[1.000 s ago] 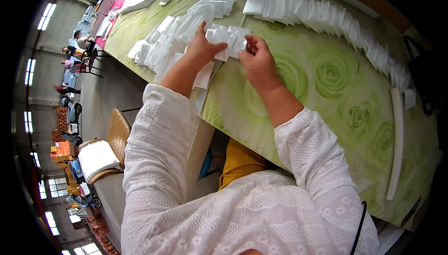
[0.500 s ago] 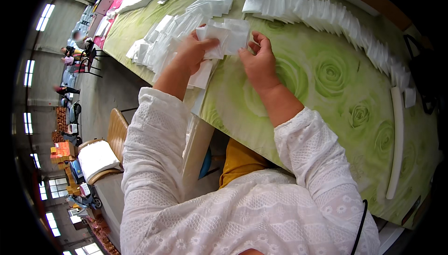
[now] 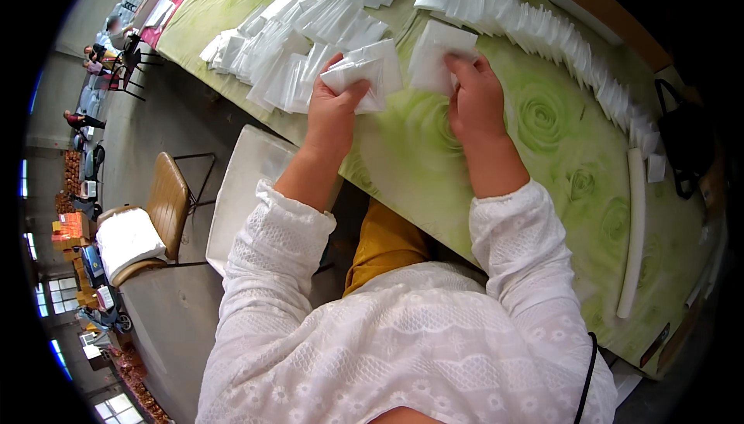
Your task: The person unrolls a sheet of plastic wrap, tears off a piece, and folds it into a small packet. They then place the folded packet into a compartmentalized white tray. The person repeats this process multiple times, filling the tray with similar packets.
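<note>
My left hand (image 3: pixel 332 110) is closed on a few flat, translucent white plastic packets (image 3: pixel 381 70), thumb on top, beside the near end of a loose pile. My right hand (image 3: pixel 477 102) pinches a flat white packet (image 3: pixel 434 50) between thumb and fingers, slightly apart from the left one. To the left and beyond, a heap of similar white packets (image 3: pixel 271 48) lies fanned out on the table. A long overlapping row of packets (image 3: pixel 535 25) curves from the far middle to the right.
The table (image 3: pixel 535 122) has a green rose-patterned cover. A white tube-like strip (image 3: pixel 634 238) lies at its right, near a black bag (image 3: pixel 686 137). Below the left edge stands a white bin (image 3: pixel 240 184). A chair with a white cushion (image 3: pixel 132 242) stands further left.
My right hand, empty before, now holds a packet and has moved right. My left hand has come slightly nearer, still gripping packets. The view has shifted, and the white bin shows more.
</note>
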A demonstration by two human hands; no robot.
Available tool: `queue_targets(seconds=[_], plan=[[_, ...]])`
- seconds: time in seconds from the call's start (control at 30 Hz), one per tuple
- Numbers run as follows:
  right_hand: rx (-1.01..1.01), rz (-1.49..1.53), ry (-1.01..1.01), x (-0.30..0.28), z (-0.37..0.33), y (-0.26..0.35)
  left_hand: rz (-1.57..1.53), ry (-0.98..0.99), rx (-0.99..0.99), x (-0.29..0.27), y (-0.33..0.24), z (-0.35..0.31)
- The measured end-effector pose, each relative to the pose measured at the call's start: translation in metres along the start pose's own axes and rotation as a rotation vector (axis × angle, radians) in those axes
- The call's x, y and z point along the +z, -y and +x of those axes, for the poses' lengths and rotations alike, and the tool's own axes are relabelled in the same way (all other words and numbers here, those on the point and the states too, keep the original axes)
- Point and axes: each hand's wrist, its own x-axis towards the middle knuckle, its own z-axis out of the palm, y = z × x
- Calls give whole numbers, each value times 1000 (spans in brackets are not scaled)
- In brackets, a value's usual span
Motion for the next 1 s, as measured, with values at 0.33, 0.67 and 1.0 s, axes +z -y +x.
queue_targets(seconds=[0.33, 0.67, 1.0], plan=[[-194, -615, 279, -21, -56, -43, -210, 310, 101, 8, 27, -40], [-196, -906, 400, -23, -113, -34, 425, 498, 403, 6, 37, -98], [-250, -913, 402, -31, -131, -42, 742, 330, 477, 5, 27, -122]])
